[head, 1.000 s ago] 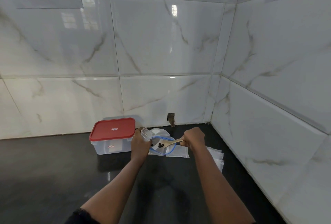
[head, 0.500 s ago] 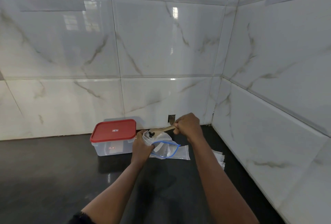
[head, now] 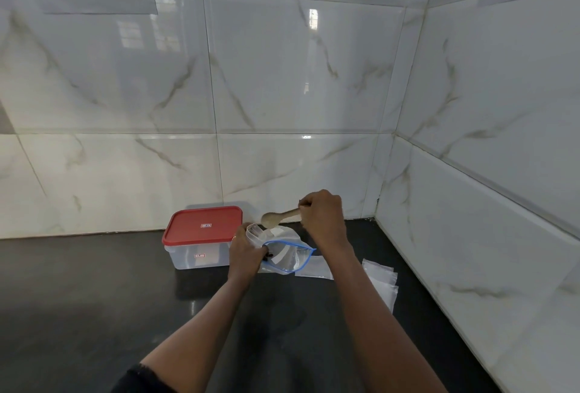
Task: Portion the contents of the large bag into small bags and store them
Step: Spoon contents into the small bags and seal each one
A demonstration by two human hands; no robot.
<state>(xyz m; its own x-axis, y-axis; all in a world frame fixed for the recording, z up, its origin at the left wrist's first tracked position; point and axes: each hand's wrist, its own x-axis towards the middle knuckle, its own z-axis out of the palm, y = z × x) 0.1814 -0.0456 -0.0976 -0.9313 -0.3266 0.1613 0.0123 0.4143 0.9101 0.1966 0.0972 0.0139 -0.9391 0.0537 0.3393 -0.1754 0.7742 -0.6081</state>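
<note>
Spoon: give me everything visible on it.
The spoon looks like pale wood in one piece, with a rounded oval bowl and a short flat handle. The right hand holds the handle's end, fingers curled round it; nothing else touches it. It hangs in the air, roughly level, with the bowl pointing left, just above the open mouth of the small bag that the left hand holds. No dark pieces show in the bowl, but it is blurred.
</note>
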